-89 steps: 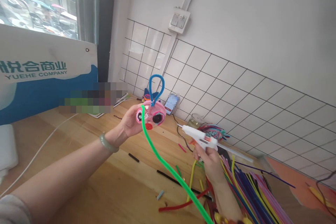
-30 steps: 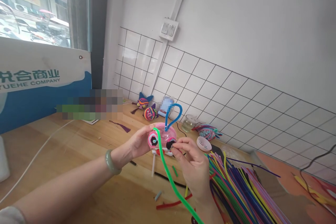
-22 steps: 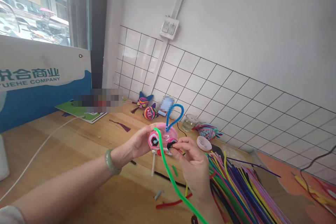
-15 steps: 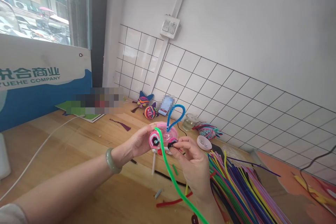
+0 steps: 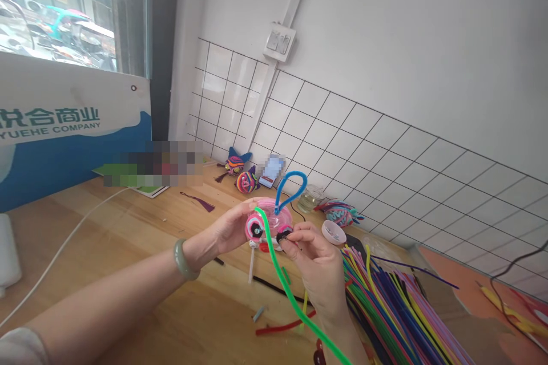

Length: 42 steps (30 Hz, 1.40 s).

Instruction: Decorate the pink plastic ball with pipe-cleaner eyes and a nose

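Observation:
My left hand (image 5: pixel 226 232) is wrapped round the left side of a round pink pipe-cleaner figure (image 5: pixel 268 204). The figure has ringed eyes with black centres, a red mouth and a blue pipe-cleaner loop (image 5: pixel 293 175) standing up from its top. With thumb and forefinger, my right hand (image 5: pixel 315 259) pinches the black centre of an eye (image 5: pixel 282 236) on the figure's right side; the fingertips partly cover it. A long bright green pipe cleaner (image 5: pixel 286 284) hangs from the figure's top, passes in front of it and runs down across my right forearm.
Many coloured pipe cleaners (image 5: pixel 398 308) lie in a bundle at the right. A white bowl (image 5: pixel 333 232), a glass jar (image 5: pixel 310 199) and finished figures (image 5: pixel 247 181) stand behind. Cut pipe-cleaner pieces, such as a red one (image 5: pixel 278 328), lie below the hands. A white cable (image 5: pixel 60 252) crosses the left side.
The whole view has shifted very slightly. Both hands keep nearly the same hold on the figure. Outside the window, a teal shape has appeared.

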{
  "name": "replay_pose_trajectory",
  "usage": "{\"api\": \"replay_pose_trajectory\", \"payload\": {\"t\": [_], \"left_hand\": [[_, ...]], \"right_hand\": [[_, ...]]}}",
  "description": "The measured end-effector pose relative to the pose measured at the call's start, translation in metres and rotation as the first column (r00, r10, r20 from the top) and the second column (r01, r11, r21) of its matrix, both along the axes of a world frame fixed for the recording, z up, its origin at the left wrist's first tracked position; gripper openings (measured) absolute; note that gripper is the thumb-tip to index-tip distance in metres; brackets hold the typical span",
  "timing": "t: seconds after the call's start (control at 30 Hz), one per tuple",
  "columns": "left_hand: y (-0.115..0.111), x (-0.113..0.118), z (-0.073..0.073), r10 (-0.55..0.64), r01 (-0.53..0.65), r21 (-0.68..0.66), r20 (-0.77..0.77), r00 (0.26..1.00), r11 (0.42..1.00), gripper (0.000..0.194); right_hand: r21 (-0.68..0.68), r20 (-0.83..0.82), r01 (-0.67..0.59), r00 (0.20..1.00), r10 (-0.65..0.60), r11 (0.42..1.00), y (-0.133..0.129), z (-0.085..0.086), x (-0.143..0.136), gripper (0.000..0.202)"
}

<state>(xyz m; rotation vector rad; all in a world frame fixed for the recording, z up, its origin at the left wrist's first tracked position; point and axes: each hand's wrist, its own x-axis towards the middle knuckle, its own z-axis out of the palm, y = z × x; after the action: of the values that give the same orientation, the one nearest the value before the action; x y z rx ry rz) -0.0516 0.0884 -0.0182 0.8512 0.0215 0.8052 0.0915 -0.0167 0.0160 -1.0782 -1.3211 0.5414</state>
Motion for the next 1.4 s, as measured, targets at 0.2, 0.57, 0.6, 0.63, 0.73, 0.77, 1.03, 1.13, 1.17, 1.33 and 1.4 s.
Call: {"api": "replay_pose_trajectory", "payload": {"t": [0.2,0.57,0.6,0.63,0.73,0.77,1.03,1.13,1.17,1.33,1.4], "left_hand": [[0.0005,0.0004,0.0000,0.038,-0.037,-0.005,0.015,0.999,0.999,0.032],[0.0012,0.0008,-0.0013,0.043,-0.043,0.006,0.022,0.999,0.999,0.030],[0.0012,0.0007,-0.0015,0.050,-0.051,0.005,0.020,0.999,0.999,0.030],[0.0014,0.0007,-0.0016,0.054,-0.054,0.004,0.013,0.998,0.999,0.030],[0.0022,0.0006,-0.0021,0.049,-0.049,0.001,-0.014,0.999,0.999,0.033],[0.0024,0.0005,-0.0021,0.044,-0.044,0.002,-0.020,0.999,0.999,0.034],[0.0018,0.0007,-0.0018,0.055,-0.055,0.005,-0.026,0.998,0.998,0.034],[0.0017,0.0007,-0.0020,0.051,-0.051,0.006,-0.020,0.998,0.999,0.035],[0.0016,0.0005,-0.0019,0.044,-0.044,0.010,-0.012,0.999,0.999,0.035],[0.0008,-0.0009,0.0001,0.038,-0.038,0.021,-0.004,0.999,0.999,0.036],[0.0004,-0.0007,0.0006,0.048,-0.048,0.012,-0.019,0.999,0.999,0.036]], "right_hand": [[0.004,-0.022,0.004,1.000,-0.003,1.000,0.0013,0.0009,0.0007,0.008],[-0.008,-0.055,-0.027,0.998,0.026,1.000,0.0040,-0.0015,0.0010,0.008],[-0.006,-0.049,-0.015,0.999,0.015,1.000,0.0040,-0.0008,0.0007,0.008],[-0.006,-0.045,-0.008,0.999,0.008,1.000,0.0040,-0.0002,0.0005,0.008],[-0.011,-0.045,-0.008,0.999,0.007,1.000,0.0045,0.0005,0.0003,0.008],[-0.014,-0.046,-0.012,0.999,0.011,1.000,0.0048,0.0002,0.0004,0.009],[-0.029,-0.073,-0.036,0.997,0.034,0.999,0.0051,-0.0021,0.0016,0.009],[-0.028,-0.065,-0.028,0.998,0.026,0.999,0.0036,-0.0004,0.0007,0.009],[-0.027,-0.060,-0.026,0.998,0.024,0.999,0.0031,0.0003,0.0004,0.009],[-0.028,-0.059,-0.033,0.998,0.031,0.999,0.0018,0.0014,0.0005,0.009],[-0.031,-0.064,-0.044,0.997,0.042,0.999,0.0020,0.0005,0.0011,0.008]]}}
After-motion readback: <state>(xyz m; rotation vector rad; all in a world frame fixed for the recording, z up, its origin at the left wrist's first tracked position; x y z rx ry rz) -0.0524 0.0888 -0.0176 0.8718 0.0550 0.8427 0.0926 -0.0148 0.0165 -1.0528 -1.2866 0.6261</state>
